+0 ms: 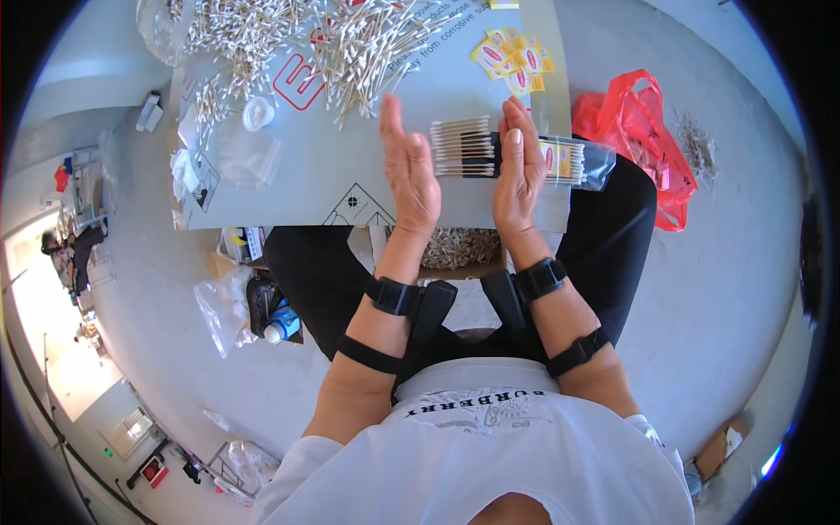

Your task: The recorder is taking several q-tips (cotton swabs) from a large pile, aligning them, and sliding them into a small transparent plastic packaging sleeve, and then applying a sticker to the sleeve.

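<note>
My right hand (518,166) grips a bundle of wooden cotton swabs (462,147), half pushed into a clear plastic bag (588,163) with a yellow and red label inside. The swab tips stick out to the left of my fingers. My left hand (409,166) stands flat and upright, fingers together, just left of the swab tips and close to touching them. Both hands hover over a grey cardboard sheet (289,188) lying across my lap.
A large heap of loose swabs (350,39) covers the far part of the sheet. Yellow and red labels (514,58) lie at its far right. A white round lid (258,113) and clear bags (248,157) sit left. A red plastic bag (646,131) lies on the floor at the right.
</note>
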Motion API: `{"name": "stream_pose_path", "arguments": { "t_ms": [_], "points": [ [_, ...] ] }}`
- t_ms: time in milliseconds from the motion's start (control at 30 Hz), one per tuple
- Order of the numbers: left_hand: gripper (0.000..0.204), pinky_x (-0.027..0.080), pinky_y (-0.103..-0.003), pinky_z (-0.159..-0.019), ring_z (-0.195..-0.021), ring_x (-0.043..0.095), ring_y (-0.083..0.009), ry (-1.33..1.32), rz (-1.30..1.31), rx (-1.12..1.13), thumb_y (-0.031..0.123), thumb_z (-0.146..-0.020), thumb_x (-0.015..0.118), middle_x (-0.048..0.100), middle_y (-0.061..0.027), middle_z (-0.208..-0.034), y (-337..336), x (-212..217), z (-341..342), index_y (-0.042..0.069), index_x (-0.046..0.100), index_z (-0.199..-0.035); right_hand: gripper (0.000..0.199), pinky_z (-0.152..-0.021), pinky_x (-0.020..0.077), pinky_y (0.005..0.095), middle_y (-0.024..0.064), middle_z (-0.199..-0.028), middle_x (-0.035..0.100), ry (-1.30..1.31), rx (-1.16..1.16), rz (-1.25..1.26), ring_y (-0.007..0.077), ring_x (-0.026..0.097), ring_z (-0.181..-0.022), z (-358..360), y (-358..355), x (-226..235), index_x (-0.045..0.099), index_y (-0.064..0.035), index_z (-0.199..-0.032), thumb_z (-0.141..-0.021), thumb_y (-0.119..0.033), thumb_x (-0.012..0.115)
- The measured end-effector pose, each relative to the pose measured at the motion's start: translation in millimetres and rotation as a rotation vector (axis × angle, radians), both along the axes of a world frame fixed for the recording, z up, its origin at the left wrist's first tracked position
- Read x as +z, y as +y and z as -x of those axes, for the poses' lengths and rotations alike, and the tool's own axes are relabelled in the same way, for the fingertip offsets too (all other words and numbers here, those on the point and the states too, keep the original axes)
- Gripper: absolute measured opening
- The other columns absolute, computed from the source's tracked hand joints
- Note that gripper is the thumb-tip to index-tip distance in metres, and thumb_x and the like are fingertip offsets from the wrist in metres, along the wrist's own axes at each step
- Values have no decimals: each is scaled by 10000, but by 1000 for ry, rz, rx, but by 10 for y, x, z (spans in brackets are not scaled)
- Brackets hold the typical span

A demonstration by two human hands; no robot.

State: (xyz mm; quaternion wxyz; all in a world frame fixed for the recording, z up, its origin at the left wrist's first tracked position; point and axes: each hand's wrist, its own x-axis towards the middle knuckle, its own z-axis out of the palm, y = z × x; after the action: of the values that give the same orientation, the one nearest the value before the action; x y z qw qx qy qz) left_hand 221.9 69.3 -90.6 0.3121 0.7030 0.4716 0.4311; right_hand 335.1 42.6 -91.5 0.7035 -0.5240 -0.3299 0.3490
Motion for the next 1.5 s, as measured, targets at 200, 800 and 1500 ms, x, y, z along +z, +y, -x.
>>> {"name": "stream_pose_path", "arguments": {
  "t_ms": [200, 800, 1500],
  "points": [
    [547, 273, -369, -1144, -1397, 335, -249, -571, 210, 164, 324, -1038, 435, 369, -193, -1492, 65, 12, -11, -45, 358, -1434, 383, -1133, 360, 346, 147, -1423, 488, -56, 26, 48, 222, 452, -1329, 66, 102, -7, 515, 38, -1349, -1059, -196, 426],
    [68, 448, -429, -791, -883, 545, -329, 523, -136, -188, 57, -777, 674, 591, -92, -821, 823, 202, 245, 55, 606, -779, 283, -1072, 435, 335, 164, -1337, 544, -198, 22, 48, 227, 525, -1250, -106, -1, -57, 582, 38, -1205, -1047, -156, 450],
    [53, 465, -245, -663, -691, 516, -79, -219, 390, 56, 25, -935, 573, 656, -43, -871, -198, 180, 638, -3, 552, -896, 101, -639, 511, 381, 92, -928, 643, -817, 343, 123, 297, 652, -772, -120, -73, 401, 628, -46, -835, -766, -27, 699]
  ]
}}
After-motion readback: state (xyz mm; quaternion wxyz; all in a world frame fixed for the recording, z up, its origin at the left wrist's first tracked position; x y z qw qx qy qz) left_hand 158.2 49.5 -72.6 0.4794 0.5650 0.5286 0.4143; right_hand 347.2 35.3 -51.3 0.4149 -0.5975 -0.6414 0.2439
